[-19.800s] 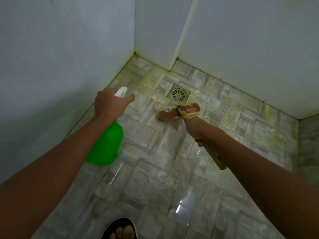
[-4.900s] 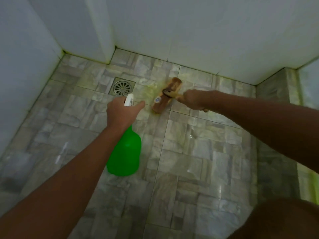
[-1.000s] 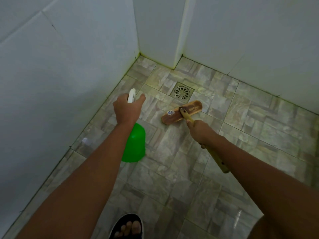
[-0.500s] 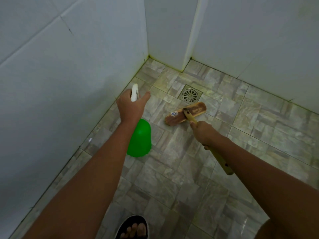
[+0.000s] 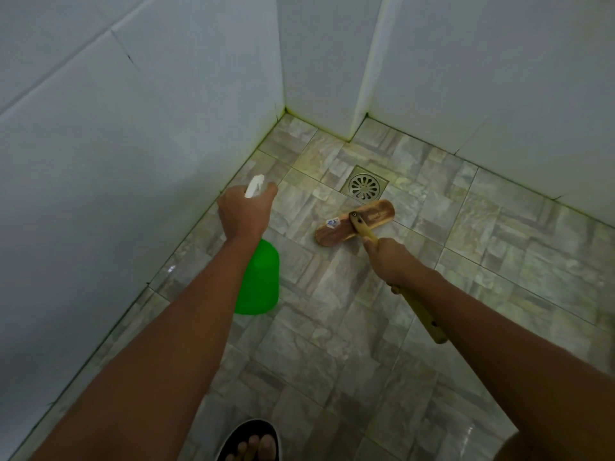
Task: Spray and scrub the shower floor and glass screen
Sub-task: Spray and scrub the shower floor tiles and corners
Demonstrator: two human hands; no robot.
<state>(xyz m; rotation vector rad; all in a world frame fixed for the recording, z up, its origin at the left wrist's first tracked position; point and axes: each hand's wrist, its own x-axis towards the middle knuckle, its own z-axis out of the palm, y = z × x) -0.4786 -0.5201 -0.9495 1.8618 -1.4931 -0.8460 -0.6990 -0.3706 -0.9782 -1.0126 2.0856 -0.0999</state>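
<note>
Brush head (image 5: 354, 223): flat on shower floor (image 5: 332, 311), long axis crosswise, just short of drain (image 5: 364, 186), ahead of right hand (image 5: 387, 259).
Fingers: right wrapped round handle (image 5: 420, 311); left hand (image 5: 244, 212) clasping green spray bottle (image 5: 258, 281).

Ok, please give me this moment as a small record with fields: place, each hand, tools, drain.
place: tiled shower floor, white walls
left hand: holds green spray bottle by its white trigger head, above the floor
right hand: grips the brush handle
scrub brush: wooden head flat on the floor
floor drain: just beyond the brush head
</note>
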